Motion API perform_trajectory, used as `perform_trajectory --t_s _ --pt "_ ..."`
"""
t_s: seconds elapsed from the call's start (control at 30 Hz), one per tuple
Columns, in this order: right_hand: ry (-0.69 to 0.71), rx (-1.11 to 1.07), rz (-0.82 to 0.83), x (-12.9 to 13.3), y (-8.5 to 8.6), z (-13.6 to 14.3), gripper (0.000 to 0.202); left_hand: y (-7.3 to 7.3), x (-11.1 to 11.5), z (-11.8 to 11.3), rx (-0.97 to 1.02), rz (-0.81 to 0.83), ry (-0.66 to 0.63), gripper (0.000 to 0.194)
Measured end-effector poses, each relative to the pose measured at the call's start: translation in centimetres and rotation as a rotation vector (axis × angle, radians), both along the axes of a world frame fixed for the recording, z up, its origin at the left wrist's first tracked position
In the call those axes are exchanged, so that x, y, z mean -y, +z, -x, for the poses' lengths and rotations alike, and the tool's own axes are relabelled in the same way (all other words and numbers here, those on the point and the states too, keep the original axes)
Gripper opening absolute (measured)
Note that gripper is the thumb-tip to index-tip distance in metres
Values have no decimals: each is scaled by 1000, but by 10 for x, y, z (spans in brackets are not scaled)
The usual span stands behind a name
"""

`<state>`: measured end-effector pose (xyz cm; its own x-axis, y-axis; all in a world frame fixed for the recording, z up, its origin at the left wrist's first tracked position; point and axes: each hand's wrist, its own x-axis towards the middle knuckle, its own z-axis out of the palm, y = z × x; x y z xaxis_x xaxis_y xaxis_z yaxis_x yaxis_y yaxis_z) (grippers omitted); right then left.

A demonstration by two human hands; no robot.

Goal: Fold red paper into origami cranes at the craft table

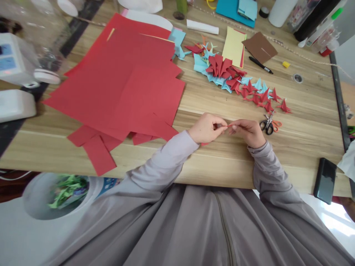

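Between my hands is a small, thin piece of red paper (228, 126), mostly hidden by the fingers. My left hand (208, 127) pinches one end of it with thumb and forefinger. The other end sits in the fingertips of my right hand (248, 131). Two pairs of scissors, one black-handled (266, 126) and one orange-handled (276, 126), lie just right of my right hand. Beyond the hands, folded red paper cranes (256, 96) and light blue folded pieces (219, 82) spread in a loose row. Large red paper sheets (119, 81) are piled to the left.
Cut red strips (99, 155) stick out near the table's front edge. A black phone (325, 181) lies at the right edge. Farther back are yellow paper (233, 46), brown paper (260, 48) and a black pen (260, 65). A bin (30, 195) with green scraps stands below left.
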<state>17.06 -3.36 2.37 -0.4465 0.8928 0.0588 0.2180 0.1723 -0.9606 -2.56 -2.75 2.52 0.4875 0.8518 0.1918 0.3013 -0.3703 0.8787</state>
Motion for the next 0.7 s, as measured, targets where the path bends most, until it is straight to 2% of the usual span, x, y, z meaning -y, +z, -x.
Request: perform_trajectory --t_s 0.1,0.2,0.37,0.6,0.7 --pt "-19 66 -102 1 3 -1 28 -2 -1 2 -54 -105 9 19" --pt "-54 225 -335 1 5 -1 22 -2 -2 3 -172 -243 -16 22" --pt "61 513 -675 3 2 2 21 -2 -1 3 -413 -425 -88 28" --pt "150 854 -1007 6 0 5 30 0 0 2 -577 -517 -115 27" --pt "178 909 -1023 7 0 9 35 1 0 1 -597 -526 -116 26"
